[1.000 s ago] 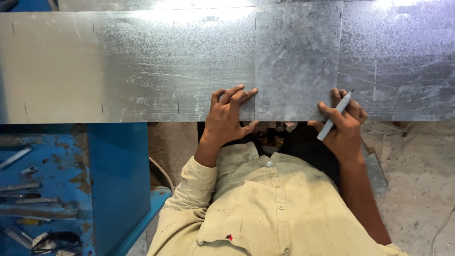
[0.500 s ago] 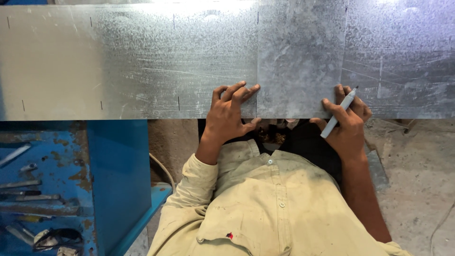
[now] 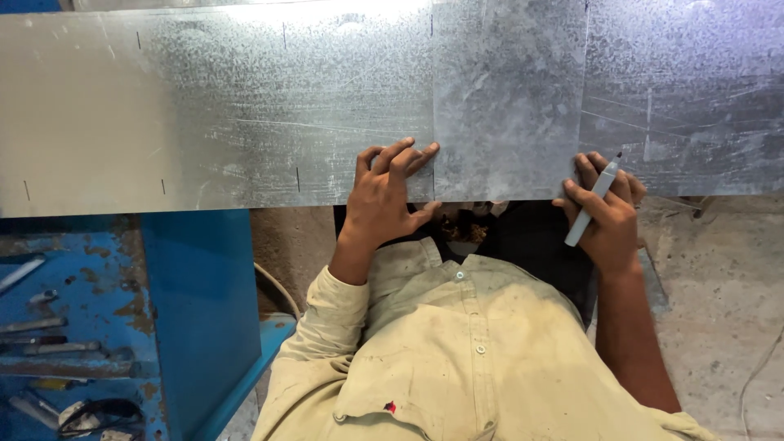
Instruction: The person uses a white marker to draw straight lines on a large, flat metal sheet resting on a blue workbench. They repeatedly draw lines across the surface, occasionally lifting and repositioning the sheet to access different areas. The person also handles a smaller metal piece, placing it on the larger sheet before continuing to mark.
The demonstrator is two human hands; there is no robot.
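Left hand presses flat and open on dull spangled galvanized sheet; right hand grips a slim grey marker.

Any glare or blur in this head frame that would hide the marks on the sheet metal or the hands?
Head view: glare whitens the top middle of the galvanised sheet; its short dark tick marks stay readable. The left hand and the right hand holding a grey marker are sharp. The blue workbench sits dimmer, tools legible.

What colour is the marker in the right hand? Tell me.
Light grey marker with a dark tip, seen in the head view.
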